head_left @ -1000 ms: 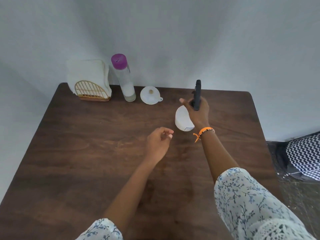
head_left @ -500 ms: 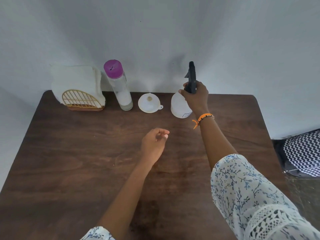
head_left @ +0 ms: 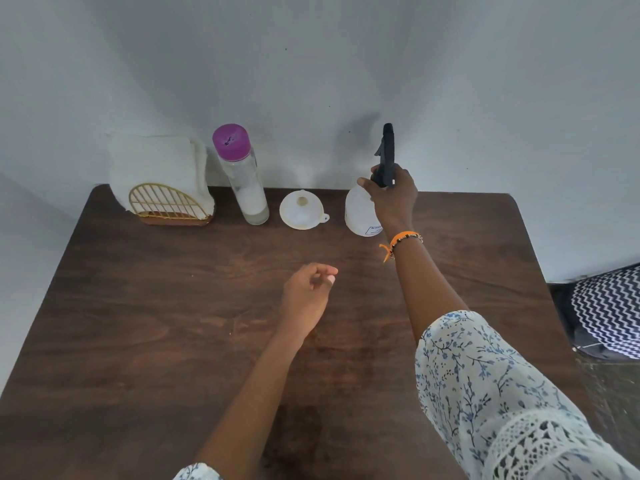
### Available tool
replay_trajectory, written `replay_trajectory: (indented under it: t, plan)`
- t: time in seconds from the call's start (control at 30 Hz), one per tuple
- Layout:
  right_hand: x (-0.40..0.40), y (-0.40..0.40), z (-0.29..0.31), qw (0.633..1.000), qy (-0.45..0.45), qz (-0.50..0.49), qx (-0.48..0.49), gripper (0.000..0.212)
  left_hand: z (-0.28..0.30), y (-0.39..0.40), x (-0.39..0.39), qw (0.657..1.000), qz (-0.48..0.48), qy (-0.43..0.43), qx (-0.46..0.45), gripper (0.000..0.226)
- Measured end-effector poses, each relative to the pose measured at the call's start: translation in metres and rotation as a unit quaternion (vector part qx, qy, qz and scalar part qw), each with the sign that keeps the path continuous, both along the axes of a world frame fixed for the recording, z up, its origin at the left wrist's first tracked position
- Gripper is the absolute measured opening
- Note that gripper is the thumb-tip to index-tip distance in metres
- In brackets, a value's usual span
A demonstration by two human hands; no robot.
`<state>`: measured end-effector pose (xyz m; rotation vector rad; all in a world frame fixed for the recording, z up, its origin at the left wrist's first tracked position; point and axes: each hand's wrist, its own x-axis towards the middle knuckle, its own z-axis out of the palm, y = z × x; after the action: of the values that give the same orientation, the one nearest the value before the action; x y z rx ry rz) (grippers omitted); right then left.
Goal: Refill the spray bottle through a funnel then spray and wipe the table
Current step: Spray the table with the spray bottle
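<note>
1. Grip first: my right hand (head_left: pixel 393 197) was wrapped around the neck of the spray bottle (head_left: pixel 360 216), under its black trigger head (head_left: pixel 387 152).
2. That bottle stood at the table's (head_left: pixel 173 323) far edge, just beside the funnel (head_left: pixel 302 211).
3. My left hand (head_left: pixel 306 296) hovered loosely curled, holding nothing.
4. I judged it best to steady the body with it before unscrewing.
5. Refill bottle (head_left: pixel 242 174), purple-capped, waited upright beside the napkin holder (head_left: pixel 162 188).
</note>
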<state>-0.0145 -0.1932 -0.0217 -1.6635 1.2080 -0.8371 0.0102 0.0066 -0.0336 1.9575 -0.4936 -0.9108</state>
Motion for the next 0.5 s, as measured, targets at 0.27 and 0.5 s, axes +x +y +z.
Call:
replay_trajectory:
  t: [0.27,0.5]
  plan:
    - [-0.014,0.006,0.000,0.999,-0.002,-0.004,0.034,0.040,0.006,0.004,-0.002,1.000,0.003,-0.005,-0.002,0.014]
    - [-0.047,0.063,0.000,0.984,-0.092,-0.067,0.137,0.024,0.016,0.013,-0.018,0.998,0.038,0.004,-0.045,0.014]
